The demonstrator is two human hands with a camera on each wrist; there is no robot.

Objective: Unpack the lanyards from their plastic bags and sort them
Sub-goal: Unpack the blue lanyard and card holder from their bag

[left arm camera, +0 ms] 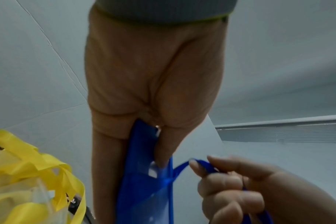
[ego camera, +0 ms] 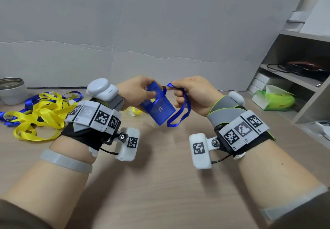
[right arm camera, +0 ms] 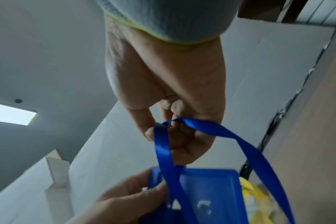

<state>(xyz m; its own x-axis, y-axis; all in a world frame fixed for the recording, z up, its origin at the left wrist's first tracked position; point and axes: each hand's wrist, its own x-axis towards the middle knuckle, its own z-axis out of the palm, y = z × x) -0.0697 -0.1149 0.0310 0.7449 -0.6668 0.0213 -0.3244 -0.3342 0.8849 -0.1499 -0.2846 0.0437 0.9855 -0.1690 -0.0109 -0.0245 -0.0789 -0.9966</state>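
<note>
Two hands met above the middle of the tabletop (ego camera: 160, 184), sharing one lanyard between them. The left hand (ego camera: 137, 93) gripped the blue card holder (ego camera: 157, 107) near its top, thumb on the front face and fingers curled behind, while the right hand (ego camera: 192, 95) pinched the blue ribbon (ego camera: 180, 120) between thumb and forefinger, the other fingers folded in, so that the ribbon's loop hung below the wrist. No plastic bag could be made out around this lanyard, so it looked already unpacked. The holder seemed a light, fairly stiff sleeve that would keep its shape under a firm pinch at the edges; the ribbon looked soft, glossy and probably slippery, so it would likely handle best taken close to where it joins the holder's slot, where a pull cannot slide through the fingers. Toward the left edge of the tabletop lay a tangled pile of yellow lanyards (ego camera: 41, 114) with blue lanyards (ego camera: 28, 102) mixed under them, apt to snag on each other when lifted. A metal cup (ego camera: 11, 91) stood at the far left corner; its contents were out of sight. On the shelves (ego camera: 303, 93) to the right sat a green tissue box (ego camera: 275, 100) with a tissue poking out.
</note>
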